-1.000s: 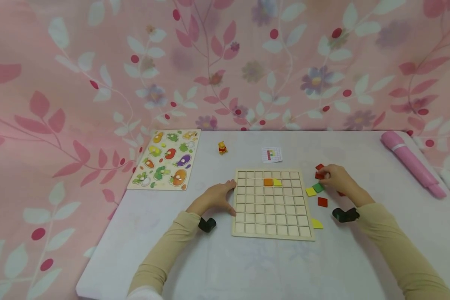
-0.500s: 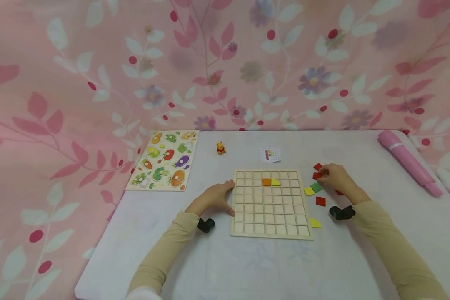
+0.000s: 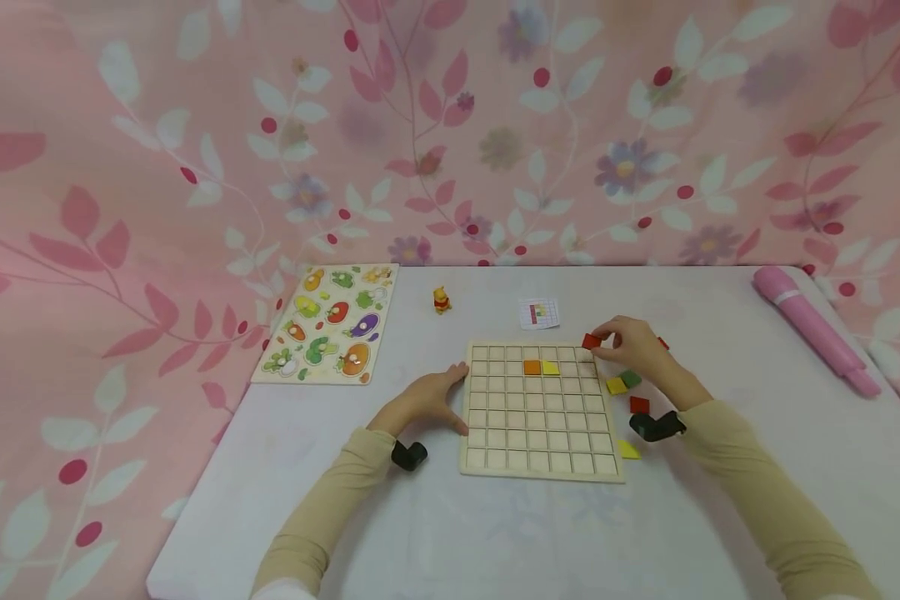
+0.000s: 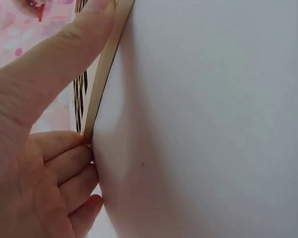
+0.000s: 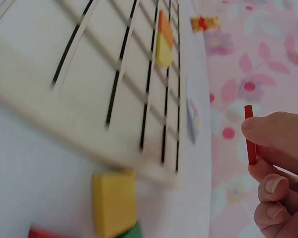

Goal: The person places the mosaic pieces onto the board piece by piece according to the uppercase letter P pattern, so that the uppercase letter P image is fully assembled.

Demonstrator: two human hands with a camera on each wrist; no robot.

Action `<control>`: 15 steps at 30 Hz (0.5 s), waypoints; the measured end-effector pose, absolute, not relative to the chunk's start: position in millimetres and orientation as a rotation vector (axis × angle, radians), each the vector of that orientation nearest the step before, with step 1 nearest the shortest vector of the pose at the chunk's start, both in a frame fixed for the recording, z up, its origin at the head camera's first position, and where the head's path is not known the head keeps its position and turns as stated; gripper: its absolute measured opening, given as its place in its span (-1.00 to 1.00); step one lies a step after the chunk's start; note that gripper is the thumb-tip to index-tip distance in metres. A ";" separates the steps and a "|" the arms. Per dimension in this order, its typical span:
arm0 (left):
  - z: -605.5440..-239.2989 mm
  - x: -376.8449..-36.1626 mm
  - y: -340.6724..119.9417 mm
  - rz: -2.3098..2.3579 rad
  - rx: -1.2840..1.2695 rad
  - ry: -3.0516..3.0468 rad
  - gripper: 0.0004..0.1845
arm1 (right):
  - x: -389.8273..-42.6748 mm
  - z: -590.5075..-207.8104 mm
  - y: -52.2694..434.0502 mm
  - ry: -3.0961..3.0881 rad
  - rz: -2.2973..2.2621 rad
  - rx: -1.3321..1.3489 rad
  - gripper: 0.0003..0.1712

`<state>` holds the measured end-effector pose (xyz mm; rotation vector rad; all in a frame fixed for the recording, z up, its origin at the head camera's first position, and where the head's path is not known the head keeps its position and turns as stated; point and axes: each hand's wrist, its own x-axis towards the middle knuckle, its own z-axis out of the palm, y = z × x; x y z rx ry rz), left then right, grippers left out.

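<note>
Right hand (image 3: 633, 350) sits right of frame centre in the head view, over the upper right corner of the wooden grid board (image 3: 540, 457); thumb and fingers are pinched narrow on a red square tile (image 3: 590, 341), held just above that corner. The right wrist view confirms it: the red tile (image 5: 249, 134) shows edge-on at right of frame, gripped between thumb tip and curled fingers, clear of the board (image 5: 74, 94). Left hand (image 3: 426, 402) lies at the board's left edge, centre of frame; the left wrist view shows the thumb (image 4: 54, 59) stretched along the board's wooden rim (image 4: 105, 64) and the other fingers (image 4: 64, 166) curled against its lower corner, so the hand braces the board, holding nothing else. On the board, second row, an orange tile (image 3: 532, 367) and a yellow tile (image 3: 551, 367) sit in adjoining cells, touching. Loose tiles on the white table (image 3: 495, 533) just right of the board: a yellow one (image 3: 616, 386) touching a green one (image 3: 631, 379), a red one (image 3: 639, 405) below them, another yellow (image 3: 628, 450) near the board's lower right corner. A small pattern card (image 3: 539, 314) lies above the board; a small yellow bear figure (image 3: 441, 299) stands left of the card. Vegetable peg puzzle (image 3: 330, 323) at centre left; pink cylinder (image 3: 813, 327) at far right.
</note>
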<state>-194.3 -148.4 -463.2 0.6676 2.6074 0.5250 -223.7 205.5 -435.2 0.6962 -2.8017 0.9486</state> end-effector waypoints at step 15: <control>-463.7 -191.0 -149.3 0.520 0.721 2.634 0.12 | -222.3 -441.0 129.1 -2.739 1.151 0.972 -0.70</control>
